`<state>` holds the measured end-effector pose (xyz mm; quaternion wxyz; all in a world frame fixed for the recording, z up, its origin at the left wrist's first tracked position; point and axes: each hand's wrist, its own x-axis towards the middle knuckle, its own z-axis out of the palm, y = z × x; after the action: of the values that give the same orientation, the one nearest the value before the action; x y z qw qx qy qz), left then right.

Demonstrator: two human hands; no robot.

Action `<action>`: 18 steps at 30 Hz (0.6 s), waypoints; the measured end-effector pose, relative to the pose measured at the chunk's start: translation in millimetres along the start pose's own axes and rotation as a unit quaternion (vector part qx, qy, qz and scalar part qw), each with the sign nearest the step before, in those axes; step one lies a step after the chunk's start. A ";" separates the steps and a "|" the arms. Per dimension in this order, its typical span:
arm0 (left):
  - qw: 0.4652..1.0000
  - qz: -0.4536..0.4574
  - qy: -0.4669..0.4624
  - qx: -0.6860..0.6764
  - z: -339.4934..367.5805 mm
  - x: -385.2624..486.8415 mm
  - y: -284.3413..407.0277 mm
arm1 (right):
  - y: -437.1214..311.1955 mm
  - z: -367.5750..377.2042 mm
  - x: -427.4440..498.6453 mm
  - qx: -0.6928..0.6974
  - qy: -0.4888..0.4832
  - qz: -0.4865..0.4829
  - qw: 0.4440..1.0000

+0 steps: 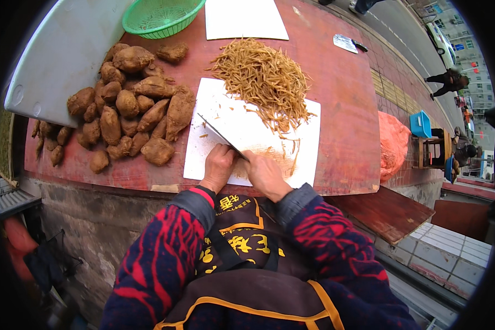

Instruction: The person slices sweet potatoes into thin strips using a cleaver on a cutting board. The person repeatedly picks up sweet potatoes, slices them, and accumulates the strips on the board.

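Note:
My right hand (267, 172) grips a knife (219, 133), its blade seen nearly edge-on and slanting away to the far left over a white cutting board (251, 123). Close against the blade's left side, my left hand (220, 164) has its fingers curled down at the board. Whatever lies under those fingers is hidden. Beyond the knife, a heap of thin brown vegetable strips (268, 78) spreads from the board onto the red table (342, 136), with a few loose strips nearer my right hand. Whole brown root vegetables (128, 105) are piled left of the board.
A green plastic basket (163, 18) and another white board (245, 18) stand at the back. At the far right lies a broad-bladed knife (346, 43) with a black handle. A grey plastic panel (66, 53) leans in from the left. Beside the table sits a red plastic sack (392, 144).

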<state>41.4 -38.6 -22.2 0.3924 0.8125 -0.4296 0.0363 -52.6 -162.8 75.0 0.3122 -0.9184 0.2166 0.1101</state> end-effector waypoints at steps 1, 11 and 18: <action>1.000 -0.001 -0.003 0.002 -0.7 0.2 0.7 | -0.9 4.3 6.4 -0.007 0.002 0.005 1.000; 0.999 0.030 -0.018 0.001 -6.5 0.2 0.2 | 27.1 -14.1 8.6 0.078 0.081 0.029 0.993; 1.000 0.022 0.006 0.012 -1.8 -1.3 -1.9 | 19.3 -23.0 -20.6 0.081 0.014 0.000 0.997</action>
<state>42.5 -35.9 -22.6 0.3844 0.8074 -0.4442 0.0544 -78.2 -184.1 89.7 0.3827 -0.8916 0.2290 0.0789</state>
